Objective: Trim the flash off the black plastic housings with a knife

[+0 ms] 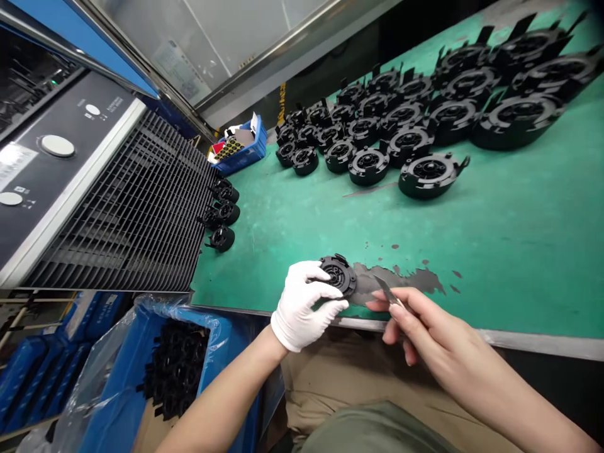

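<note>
My left hand [302, 311], in a white glove, grips a round black plastic part [343, 277] by its side near the bench's front edge. The part's ribbed, ringed face is turned up towards me. My right hand [419, 324] is bare and pinches a thin knife blade [385, 289] between thumb and fingers. Its tip points up and left, a short way right of the part and apart from it. Beneath the blade, the green bench top [292, 220] has a worn grey patch [415, 280].
Rows of round black housings [369, 165] stand across the back and right. Several more [221, 239] sit beside a grilled machine [127, 201] at left. A small blue bin [257, 148] holds mixed items. Below left, a plastic-lined blue crate [120, 371] contains black parts [177, 362].
</note>
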Demonstrator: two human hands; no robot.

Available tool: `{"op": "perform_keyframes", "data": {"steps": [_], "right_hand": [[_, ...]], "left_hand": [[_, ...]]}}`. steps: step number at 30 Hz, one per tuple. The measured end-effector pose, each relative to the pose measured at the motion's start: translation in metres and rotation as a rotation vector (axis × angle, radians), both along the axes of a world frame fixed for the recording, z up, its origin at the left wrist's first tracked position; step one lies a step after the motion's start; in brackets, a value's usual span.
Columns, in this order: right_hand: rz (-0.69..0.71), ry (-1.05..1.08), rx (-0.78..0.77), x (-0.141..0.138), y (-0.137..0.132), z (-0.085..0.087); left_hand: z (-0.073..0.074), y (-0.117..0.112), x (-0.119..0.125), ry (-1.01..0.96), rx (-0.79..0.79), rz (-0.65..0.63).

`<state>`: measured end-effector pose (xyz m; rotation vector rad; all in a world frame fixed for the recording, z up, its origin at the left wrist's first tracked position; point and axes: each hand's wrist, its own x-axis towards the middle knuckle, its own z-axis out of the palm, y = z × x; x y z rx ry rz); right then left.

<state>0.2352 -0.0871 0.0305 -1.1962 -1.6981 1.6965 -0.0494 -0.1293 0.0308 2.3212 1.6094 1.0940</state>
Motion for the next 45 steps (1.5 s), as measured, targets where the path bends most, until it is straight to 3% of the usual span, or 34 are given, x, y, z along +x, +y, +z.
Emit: {"op": "perform_keyframes", "data": {"steps": [4,7,11,14,16,20,24,29,32,34,36,38,40,42,45], "right_hand": [[-0.011,-0.003,-0.027,0.013,0.004,-0.002],[0.001,-0.021,-0.026,0.018,0.006,-0.004],[0.007,-0.053,0.009,0.02,0.008,-0.006],[-0.01,-0.065,0.041,0.023,0.007,-0.004],[-0.034,-0.062,0.065,0.026,0.005,-0.003],[-0.095,-0.075,0.124,0.026,-0.002,-0.006],[-0.106,0.014,0.123,-0.005,-0.007,-0.001],[-0.109,0.079,0.103,-0.061,0.005,0.02],[-0.035,0.105,0.11,-0.078,0.023,0.033],[-0.009,0.152,0.083,-0.076,0.038,0.039],[-0.075,0.137,0.113,-0.062,0.051,0.042],[-0.209,-0.02,0.284,-0.04,0.059,0.039],[-0.247,-0.232,0.499,-0.02,0.063,0.032],[-0.127,-0.331,0.597,-0.011,0.063,0.023],[0.084,-0.277,0.616,-0.021,0.062,0.011]], "left_hand": [[0.001,-0.002,-0.01,-0.093,-0.042,0.154],[0.013,0.012,-0.009,-0.066,-0.203,0.194],[0.034,0.052,-0.006,0.048,-0.52,0.004],[0.04,0.068,-0.01,0.04,-0.589,-0.135],[0.037,0.06,-0.017,0.01,-0.572,-0.151],[0.027,0.02,-0.031,-0.04,-0.53,-0.168],[0.021,-0.004,-0.042,0.003,-0.405,-0.301],[0.033,0.001,-0.044,0.06,-0.302,-0.267],[0.04,0.014,-0.039,-0.004,-0.43,-0.326],[0.035,0.02,-0.036,-0.083,-0.497,-0.298],[0.022,0.021,-0.036,-0.167,-0.432,-0.202],[0.004,0.017,-0.04,-0.199,-0.292,-0.167],[-0.011,0.01,-0.046,-0.129,-0.178,-0.149],[-0.018,0.002,-0.052,-0.018,-0.124,-0.074],[-0.019,-0.004,-0.061,0.057,-0.125,0.021]]}}
